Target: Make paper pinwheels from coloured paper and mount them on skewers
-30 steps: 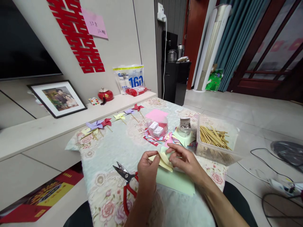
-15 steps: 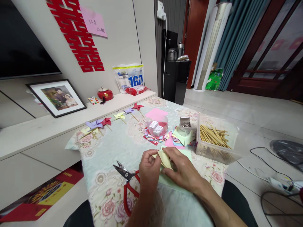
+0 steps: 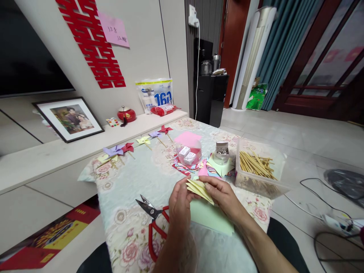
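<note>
Between my hands is a yellow folded paper with several creased layers fanned at its edge. My left hand grips its left end, thumb on top. My right hand pinches the right side, thumb over the layers. Beneath them a pale green paper sheet lies on the flowered tablecloth. Red-handled scissors rest open just left of my left hand. Finished paper pinwheels on sticks, such as a yellow pinwheel and a purple pinwheel, lie along the table's far left side.
Beyond my hands, a clear round container holds small white boxes on colored paper. Right of it stands a small box of metal pins. A clear plastic bin of wooden sticks sits at the table's right edge. A cabinet ledge borders the left.
The yellow paper has turned and tilted in my hands, so its layered edges now show. My right hand's fingers have shifted, and more of the green sheet is uncovered.
</note>
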### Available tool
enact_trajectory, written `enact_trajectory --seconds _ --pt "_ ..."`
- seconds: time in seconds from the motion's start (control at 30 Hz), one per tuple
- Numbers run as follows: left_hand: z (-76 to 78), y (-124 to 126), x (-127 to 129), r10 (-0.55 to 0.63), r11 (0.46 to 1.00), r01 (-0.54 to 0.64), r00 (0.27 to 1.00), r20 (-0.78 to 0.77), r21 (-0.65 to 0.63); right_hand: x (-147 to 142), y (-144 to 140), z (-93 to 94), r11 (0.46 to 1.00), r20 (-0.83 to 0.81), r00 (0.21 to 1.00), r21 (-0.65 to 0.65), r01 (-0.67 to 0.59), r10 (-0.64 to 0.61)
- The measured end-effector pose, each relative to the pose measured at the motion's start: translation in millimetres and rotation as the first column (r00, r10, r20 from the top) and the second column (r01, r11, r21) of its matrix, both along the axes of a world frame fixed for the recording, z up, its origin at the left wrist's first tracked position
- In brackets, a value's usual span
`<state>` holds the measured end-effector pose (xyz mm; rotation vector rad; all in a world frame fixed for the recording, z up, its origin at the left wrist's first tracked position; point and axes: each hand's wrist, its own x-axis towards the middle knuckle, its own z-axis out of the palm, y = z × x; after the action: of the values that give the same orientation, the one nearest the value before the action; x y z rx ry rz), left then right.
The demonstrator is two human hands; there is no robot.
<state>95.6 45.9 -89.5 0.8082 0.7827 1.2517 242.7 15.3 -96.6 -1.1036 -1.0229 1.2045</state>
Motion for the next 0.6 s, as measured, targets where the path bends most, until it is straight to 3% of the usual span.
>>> enact_trajectory --seconds 0.23,0.6 --pt "-5.5 1 2 -0.021 0.999 0.024 0.998 -0.065 0.035 0 5 -5.0 0.997 -0.156 0.987 -0.066 0.034 -0.044" --pt "-10.7 4 1 0.025 0.999 -0.018 0.969 -0.244 0.031 -2 4 6.3 0.999 -0.252 0.967 -0.020 0.030 -0.035"
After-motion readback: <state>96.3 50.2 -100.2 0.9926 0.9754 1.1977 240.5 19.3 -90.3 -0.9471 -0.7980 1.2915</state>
